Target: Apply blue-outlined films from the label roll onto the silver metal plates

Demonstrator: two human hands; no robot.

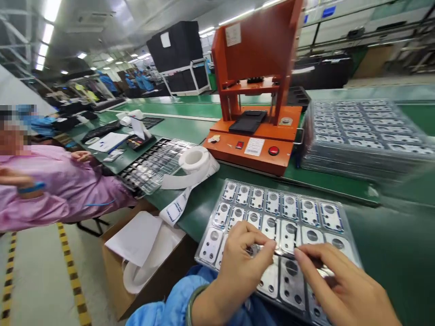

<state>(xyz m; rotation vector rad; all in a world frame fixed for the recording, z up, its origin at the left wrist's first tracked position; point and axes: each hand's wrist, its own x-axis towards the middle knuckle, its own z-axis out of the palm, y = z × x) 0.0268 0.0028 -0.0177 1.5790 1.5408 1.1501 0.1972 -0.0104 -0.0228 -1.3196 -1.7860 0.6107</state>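
Observation:
A clear plastic tray (288, 199) of small silver metal plates lies on the green bench in front of me. My left hand (243, 265) hovers over its near rows, thumb and forefinger pinched on the edge of one metal plate (287, 237). My right hand (340, 285) lies over the tray's near right part, fingers stretched toward the same plate, the forefinger tip touching it. Both wrists come from blue sleeves.
An orange press machine (258, 95) stands behind the tray. A tall stack of filled trays (363, 136) sits at the right. A roll of white label tape (195, 160) trails into a cardboard box (146, 262). A person in pink (57, 185) sits at the left.

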